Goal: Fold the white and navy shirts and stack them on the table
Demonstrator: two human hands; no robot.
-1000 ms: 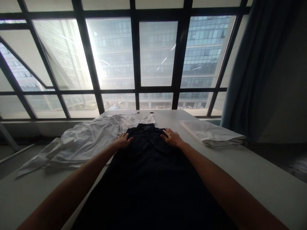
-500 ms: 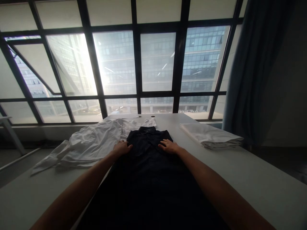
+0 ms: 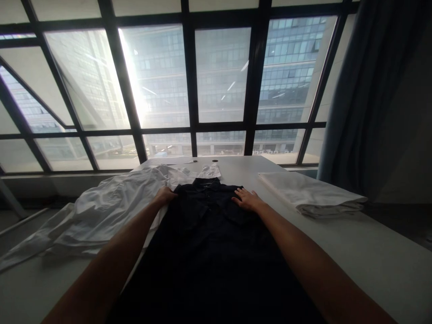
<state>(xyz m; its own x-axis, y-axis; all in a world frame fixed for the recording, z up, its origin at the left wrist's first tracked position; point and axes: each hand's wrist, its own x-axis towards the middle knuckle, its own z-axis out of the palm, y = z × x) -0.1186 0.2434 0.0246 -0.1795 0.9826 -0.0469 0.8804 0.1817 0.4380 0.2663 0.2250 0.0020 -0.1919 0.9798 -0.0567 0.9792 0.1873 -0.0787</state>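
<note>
A dark collared shirt [image 3: 212,234] lies spread on the white table, its collar pointing toward the windows and its front running down to the lower edge of the view. My left hand [image 3: 164,196] is closed at the shirt's left shoulder edge, fingertips gripping the cloth. On the opposite shoulder, my right hand [image 3: 248,199] rests flat with its fingers spread. Close by my left hand lies a rumpled white garment [image 3: 114,202], which touches or nearly touches the dark shirt.
A folded white cloth [image 3: 310,191] sits on the right part of the white table [image 3: 364,261]. Small white fabric [image 3: 211,171] lies beyond the collar. Black-framed windows [image 3: 219,76] rise behind the table, with a blue curtain [image 3: 354,99] at the right.
My left hand has shifted outward to the left and closed on the shirt's shoulder edge. My right hand has slid slightly right and away, fingers flatter. The camera view sits closer.
</note>
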